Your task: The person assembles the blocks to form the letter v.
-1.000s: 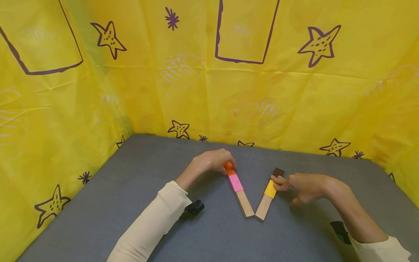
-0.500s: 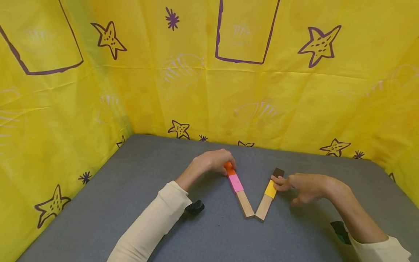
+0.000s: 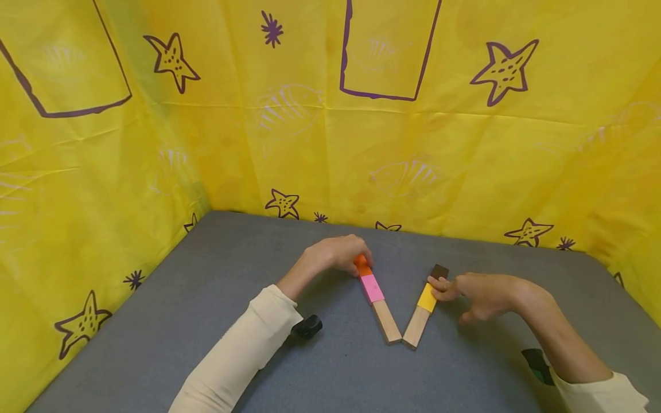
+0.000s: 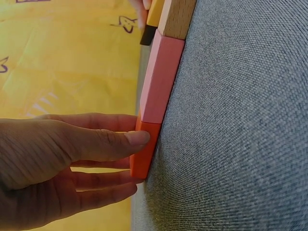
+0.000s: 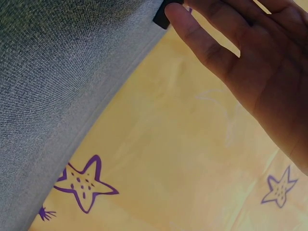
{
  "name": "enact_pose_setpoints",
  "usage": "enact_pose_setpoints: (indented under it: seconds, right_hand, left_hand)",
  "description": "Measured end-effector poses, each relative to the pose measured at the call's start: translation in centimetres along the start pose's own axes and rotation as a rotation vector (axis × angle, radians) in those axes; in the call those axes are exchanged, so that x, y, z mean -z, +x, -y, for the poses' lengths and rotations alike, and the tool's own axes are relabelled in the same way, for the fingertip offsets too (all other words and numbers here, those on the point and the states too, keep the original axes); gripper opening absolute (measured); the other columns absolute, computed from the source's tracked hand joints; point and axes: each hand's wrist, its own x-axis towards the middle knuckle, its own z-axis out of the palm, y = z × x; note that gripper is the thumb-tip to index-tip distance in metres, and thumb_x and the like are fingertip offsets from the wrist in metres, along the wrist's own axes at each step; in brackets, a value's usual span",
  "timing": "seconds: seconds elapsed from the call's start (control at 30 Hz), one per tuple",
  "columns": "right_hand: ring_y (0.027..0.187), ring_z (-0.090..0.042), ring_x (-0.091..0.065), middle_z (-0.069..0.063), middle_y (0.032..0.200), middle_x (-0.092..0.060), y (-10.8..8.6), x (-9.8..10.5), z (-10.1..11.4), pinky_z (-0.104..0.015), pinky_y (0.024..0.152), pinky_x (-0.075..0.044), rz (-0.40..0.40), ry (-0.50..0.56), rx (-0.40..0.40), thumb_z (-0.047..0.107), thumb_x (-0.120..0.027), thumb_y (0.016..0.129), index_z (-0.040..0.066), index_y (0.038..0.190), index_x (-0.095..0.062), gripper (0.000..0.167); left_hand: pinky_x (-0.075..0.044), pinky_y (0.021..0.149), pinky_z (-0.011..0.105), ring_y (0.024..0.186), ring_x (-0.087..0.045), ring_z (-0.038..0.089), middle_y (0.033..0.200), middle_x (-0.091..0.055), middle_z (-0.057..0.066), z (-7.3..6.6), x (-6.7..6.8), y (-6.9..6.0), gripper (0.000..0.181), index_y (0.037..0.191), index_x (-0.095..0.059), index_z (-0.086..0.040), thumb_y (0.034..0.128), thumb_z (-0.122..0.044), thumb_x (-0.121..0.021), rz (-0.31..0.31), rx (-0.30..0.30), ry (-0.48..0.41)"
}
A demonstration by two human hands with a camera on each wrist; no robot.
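Two rows of blocks lie on the table in a V, their near ends touching. From far to near, the left row has an orange block [image 3: 363,265], a pink block [image 3: 372,289] and a plain wooden block [image 3: 387,322]. My left hand [image 3: 338,252] pinches the orange block, with the thumb on its near side in the left wrist view. The right row has a dark brown block [image 3: 439,271], a yellow block [image 3: 426,299] and another plain wooden block [image 3: 416,328]. Extended fingers of my right hand [image 3: 485,293] touch this row where brown meets yellow; its thumb stands apart.
The grey table [image 3: 341,378] reaches back to a yellow cloth [image 3: 330,149] printed with purple starfish and pale fish. That cloth also hangs along the left and right sides. A black wrist camera [image 3: 308,327] sits under the left wrist, and a dark piece [image 3: 538,366] shows beside the right one.
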Motion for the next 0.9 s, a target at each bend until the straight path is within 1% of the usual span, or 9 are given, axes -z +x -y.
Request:
enact_pose_setpoints:
  seconds: [0.27,0.5,0.67,0.9]
  right_hand:
    - [0.151,-0.055,-0.035,-0.020,0.169,-0.034,0.04,0.02,0.08,-0.071,0.116,-0.034,0.004,0.014,-0.004,0.006,-0.082,0.083,0.004,0.151,-0.054,0.073]
    - [0.150,-0.055,-0.036,-0.021,0.168,-0.036,0.06,-0.07,0.11,-0.070,0.116,-0.035,-0.004,0.004,0.008,0.006,-0.081,0.083,0.004,0.150,-0.055,0.073]
    - [0.150,-0.056,-0.036,-0.021,0.168,-0.036,0.00,-0.03,0.09,-0.071,0.115,-0.035,-0.008,0.001,0.018,0.006,-0.081,0.083,0.004,0.150,-0.055,0.073]
    - [0.151,-0.055,-0.035,-0.019,0.169,-0.035,0.00,-0.03,-0.03,-0.070,0.115,-0.036,-0.006,0.008,0.001,0.006,-0.082,0.082,0.005,0.151,-0.054,0.074]
  left_hand:
    - [-0.049,0.103,0.034,0.112,-0.058,0.022,0.128,-0.073,0.005,0.04,0.02,0.05,0.035,0.129,-0.075,-0.013,0.0945,-0.008,-0.076,0.003,-0.006,0.020]
    - [-0.049,0.109,0.037,0.116,-0.058,0.022,0.131,-0.072,0.006,-0.05,0.02,-0.06,0.035,0.130,-0.075,-0.013,0.0948,-0.009,-0.076,0.007,0.005,0.016]
    - [-0.049,0.110,0.037,0.117,-0.058,0.022,0.132,-0.072,0.005,-0.11,0.07,-0.14,0.035,0.130,-0.075,-0.014,0.0948,-0.011,-0.076,0.006,0.008,0.022]
    - [-0.048,0.112,0.038,0.120,-0.058,0.022,0.133,-0.071,0.005,0.05,0.00,-0.18,0.036,0.131,-0.074,-0.015,0.0950,-0.012,-0.076,0.008,0.015,0.016]
